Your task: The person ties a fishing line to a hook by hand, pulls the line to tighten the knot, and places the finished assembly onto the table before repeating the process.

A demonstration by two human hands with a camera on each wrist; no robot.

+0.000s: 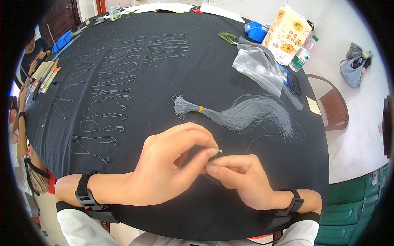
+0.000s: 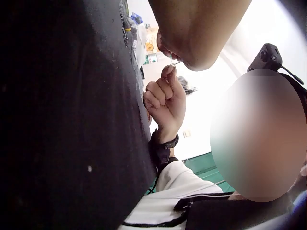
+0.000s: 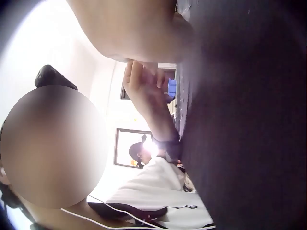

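Note:
My left hand [image 1: 172,166] pinches a tiny, shiny hook-like piece [image 1: 220,151] between thumb and forefinger, above the black cloth. Close beside it, my right hand [image 1: 242,180] pinches thin grey line, thumb pressed on the curled forefinger; the fingertips of both hands nearly meet. In the left wrist view a thin curved bit of metal or line [image 2: 174,62] shows at the right thumb tip. Beyond the hands lies a bundle of grey line [image 1: 242,115], bound with a yellow band [image 1: 200,109], one strand trailing toward my right hand.
Rows of looped grey lines [image 1: 106,92] with curled ends lie on the left of the black-covered table [image 1: 164,90]. A plastic bag [image 1: 260,67], a tissue pack [image 1: 285,35], a bottle [image 1: 303,53] and a blue tray [image 1: 256,30] stand back right. Other people sit at left.

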